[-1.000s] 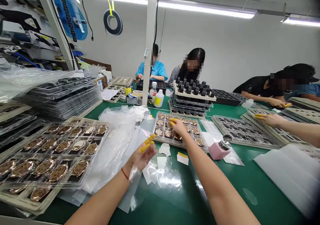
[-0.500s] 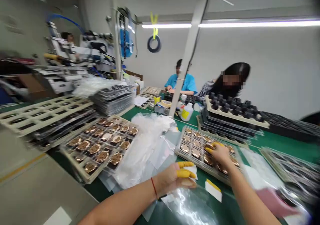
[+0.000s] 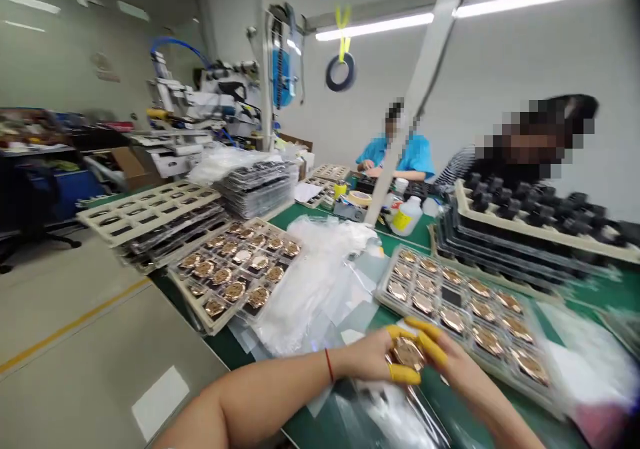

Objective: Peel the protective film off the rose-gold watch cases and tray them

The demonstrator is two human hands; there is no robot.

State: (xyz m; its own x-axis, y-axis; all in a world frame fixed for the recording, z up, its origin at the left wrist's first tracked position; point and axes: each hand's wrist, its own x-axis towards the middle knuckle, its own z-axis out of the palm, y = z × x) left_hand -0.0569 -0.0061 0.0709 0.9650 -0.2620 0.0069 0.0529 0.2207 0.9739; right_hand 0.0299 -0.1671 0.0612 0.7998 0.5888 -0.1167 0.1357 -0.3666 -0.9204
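Note:
Between my two hands, low in the middle of the view, is a round rose-gold part. My left hand, in yellow finger covers, grips its left side with the fingers and thumb. The yellow-covered fingers of my right hand press on its upper right edge. Just beyond is a clear tray of similar gold parts, with one dark, unfilled pocket. Another tray of gold parts lies to the left. Below my hands is clear plastic film.
White plastic bags lie between the trays. Stacked trays stand at the left, and a stack with black parts at the right. A slanted post and a bottle are ahead. Two people sit across the table.
My right hand has come back from the right tray to my left hand, and a gold part is now between them. One pocket of that tray now shows dark. The view has turned left.

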